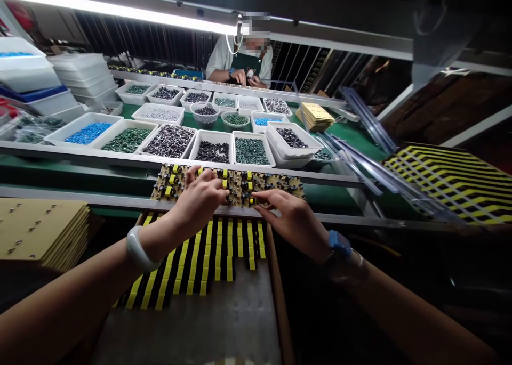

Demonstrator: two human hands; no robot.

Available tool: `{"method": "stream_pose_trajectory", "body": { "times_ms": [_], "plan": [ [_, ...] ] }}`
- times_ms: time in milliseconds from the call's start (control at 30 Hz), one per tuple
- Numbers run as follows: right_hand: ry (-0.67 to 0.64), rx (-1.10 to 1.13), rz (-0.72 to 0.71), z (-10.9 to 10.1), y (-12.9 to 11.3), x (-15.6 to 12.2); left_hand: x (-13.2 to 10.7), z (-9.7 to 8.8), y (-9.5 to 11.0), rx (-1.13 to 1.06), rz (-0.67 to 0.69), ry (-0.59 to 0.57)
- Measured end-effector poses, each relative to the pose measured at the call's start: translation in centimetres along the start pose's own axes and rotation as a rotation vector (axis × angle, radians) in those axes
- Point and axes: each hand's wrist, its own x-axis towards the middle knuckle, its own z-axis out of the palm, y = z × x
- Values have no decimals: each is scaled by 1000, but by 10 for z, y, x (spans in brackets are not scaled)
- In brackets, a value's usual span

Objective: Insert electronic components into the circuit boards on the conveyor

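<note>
A row of tan circuit boards [276,184], studded with small electronic parts and yellow-topped black transformers, lies along the rail in front of me. My left hand [205,194] is over the left part of the boards, its fingers curled and the fingertips down among the parts; what they grip, if anything, is hidden. Thumb and forefinger of my right hand [290,213] close around a small yellow-and-black transformer [252,201] at the near edge of the boards. Below my hands, rows of similar transformers [198,258] stand in a box with a brown edge [276,290].
White bins [212,146] of loose components line the bench beyond the metal rail [332,177]. Bare boards [44,226] are stacked at left, more boards [316,114] at the back. Clear plastic tubes [352,160] and a yellow-black stack [452,178] lie right. A co-worker [240,66] sits opposite.
</note>
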Motion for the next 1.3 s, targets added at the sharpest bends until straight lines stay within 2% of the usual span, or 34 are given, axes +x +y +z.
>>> {"method": "stream_pose_trajectory", "body": {
  "times_ms": [167, 233, 367, 500, 700, 833, 900, 967, 1067, 1167, 1300],
  "plan": [
    [-85, -77, 19, 6, 11, 12, -15, -5, 15, -3, -7, 36],
    [-119, -98, 18, 7, 12, 16, -27, -7, 31, -30, 46, 48],
    [-152, -131, -4, 9, 12, 20, -61, -2, 68, -121, 241, -2],
    [-166, -155, -10, 9, 9, 21, -90, 6, 91, -90, 274, 28],
    [-163, -208, -44, 10, 7, 21, -99, 3, 92, -97, 223, 55],
    [-133, -228, -117, -1, -7, 12, -100, -4, 83, -193, 245, 27],
    [-162, -214, -148, -7, -19, -3, -99, -9, 73, -300, 175, 32],
    [-252, -181, -200, -8, -32, -25, -94, -14, 61, -393, 77, 69],
    [-336, -208, -240, 0, -46, -57, -74, -16, 41, -446, 26, 132],
    [-296, -260, -180, 12, -54, -77, -44, -13, 30, -447, 57, 154],
    [-214, -205, -170, 18, -61, -85, 2, -4, 42, -392, 67, 146]
  ]
}}
